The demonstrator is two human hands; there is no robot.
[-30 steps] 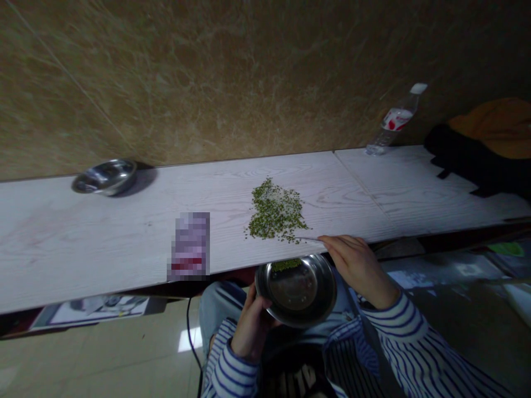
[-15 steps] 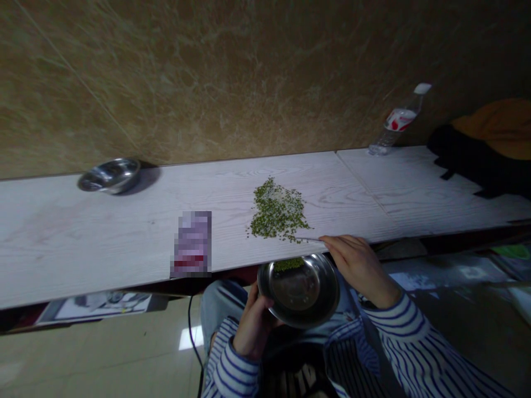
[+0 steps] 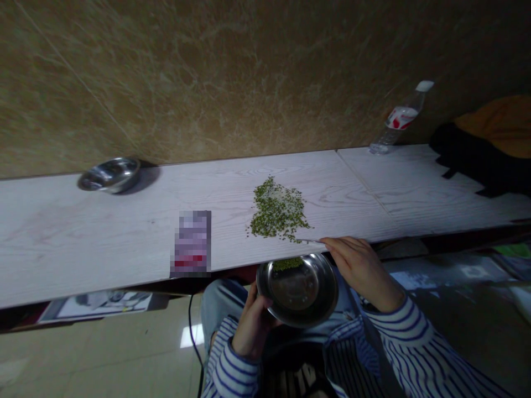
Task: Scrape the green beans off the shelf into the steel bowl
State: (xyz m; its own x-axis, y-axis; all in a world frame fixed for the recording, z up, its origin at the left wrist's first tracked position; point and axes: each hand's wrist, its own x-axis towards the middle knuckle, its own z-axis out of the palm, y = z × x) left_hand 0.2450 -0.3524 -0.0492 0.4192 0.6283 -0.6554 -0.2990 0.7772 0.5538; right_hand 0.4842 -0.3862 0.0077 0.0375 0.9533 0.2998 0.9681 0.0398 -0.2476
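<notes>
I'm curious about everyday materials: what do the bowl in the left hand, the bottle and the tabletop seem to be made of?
Bowl in the left hand: metal, probably polished stainless steel, from its silvery grey colour and bright reflections.
Bottle: probably clear plastic, judging by its see-through body.
Tabletop: whitish, with wood grain; solid wood or laminate, I can't tell.

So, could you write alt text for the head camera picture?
A person's left hand holds a metal bowl containing green grains below a white table; the right hand holds a thin tool near more grains scattered on top. A second bowl sits left; a plastic bottle stands right.
</notes>
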